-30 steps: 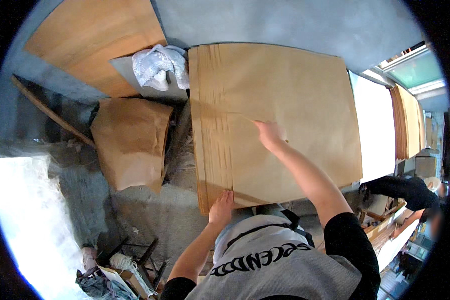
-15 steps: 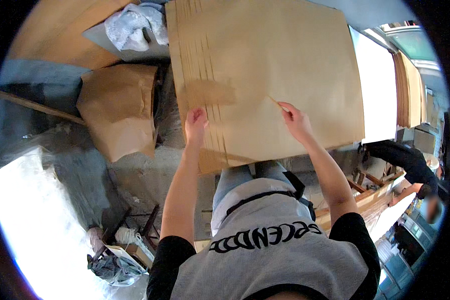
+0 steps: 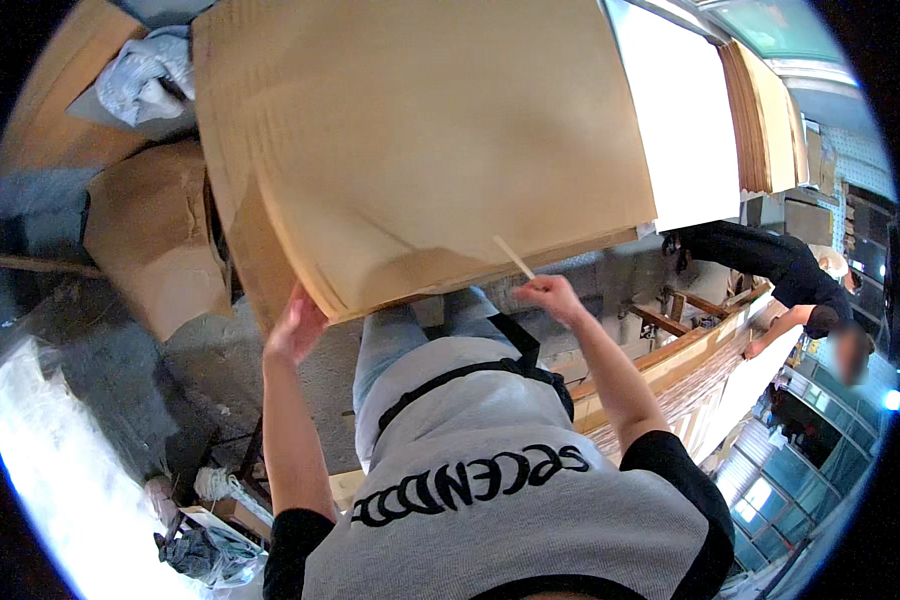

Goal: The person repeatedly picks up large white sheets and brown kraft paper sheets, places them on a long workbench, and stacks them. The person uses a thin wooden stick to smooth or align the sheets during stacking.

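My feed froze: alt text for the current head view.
Left hand touches the near-left corner of a brown paper stack; right hand holds a slim pale stick by the near edge. A white sheet is right of the stack.

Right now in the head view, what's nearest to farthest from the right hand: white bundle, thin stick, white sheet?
1. Thin stick: held in the right hand.
2. White sheet: up and to the right.
3. White bundle: far upper left.

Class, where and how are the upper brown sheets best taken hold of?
Probably by the near left corner, coming from the left: there the upper brown sheets appear raised off the layer beneath, exposing an edge to pinch.
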### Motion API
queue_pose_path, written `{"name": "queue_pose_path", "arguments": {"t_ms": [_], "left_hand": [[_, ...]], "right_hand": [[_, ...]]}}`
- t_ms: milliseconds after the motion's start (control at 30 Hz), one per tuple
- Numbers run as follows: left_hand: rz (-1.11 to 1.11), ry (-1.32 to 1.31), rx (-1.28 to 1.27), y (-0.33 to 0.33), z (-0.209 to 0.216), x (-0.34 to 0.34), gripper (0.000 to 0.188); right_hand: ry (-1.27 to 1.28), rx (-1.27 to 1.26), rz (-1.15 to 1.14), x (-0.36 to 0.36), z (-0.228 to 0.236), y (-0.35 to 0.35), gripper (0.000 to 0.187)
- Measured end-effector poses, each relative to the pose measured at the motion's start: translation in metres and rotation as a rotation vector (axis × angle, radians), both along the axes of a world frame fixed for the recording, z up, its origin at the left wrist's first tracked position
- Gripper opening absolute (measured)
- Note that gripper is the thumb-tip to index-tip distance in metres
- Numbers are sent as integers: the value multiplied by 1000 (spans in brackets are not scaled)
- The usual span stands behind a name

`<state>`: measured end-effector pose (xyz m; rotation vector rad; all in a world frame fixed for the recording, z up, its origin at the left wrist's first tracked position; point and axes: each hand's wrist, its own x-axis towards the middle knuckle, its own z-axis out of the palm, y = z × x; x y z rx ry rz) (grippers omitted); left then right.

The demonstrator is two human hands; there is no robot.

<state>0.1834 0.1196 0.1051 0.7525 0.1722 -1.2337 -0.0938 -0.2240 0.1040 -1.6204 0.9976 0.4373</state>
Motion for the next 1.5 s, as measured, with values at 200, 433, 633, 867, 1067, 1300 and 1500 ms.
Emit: {"name": "queue_pose_path", "arguments": {"t_ms": [200, 433, 633, 867, 1067, 1300, 1500], "left_hand": [[135, 57, 102, -87, -5, -107, 60], [498, 215, 649, -164, -63, -112, 30], [501, 96, 583, -144, -41, -114, 25], [243, -109, 938, -133, -68, -113, 21], [608, -442, 988, -149, -32, -174, 16], [522, -73, 989, -139, -47, -99, 26], [397, -172, 852, -119, -70, -119, 28]], "right_hand": [[18, 200, 159, 8, -19, -3, 36], [40, 465, -14, 5, -34, -51, 38], [-315, 857, -617, -24, -36, -128, 35], [-34, 205, -82, -19, -52, -156, 42], [-289, -716, 15, -43, -43, -94, 32], [-230, 18, -138, 11, -23, -119, 27], [-190, 319, -296, -16, -17, -130, 25]]}}
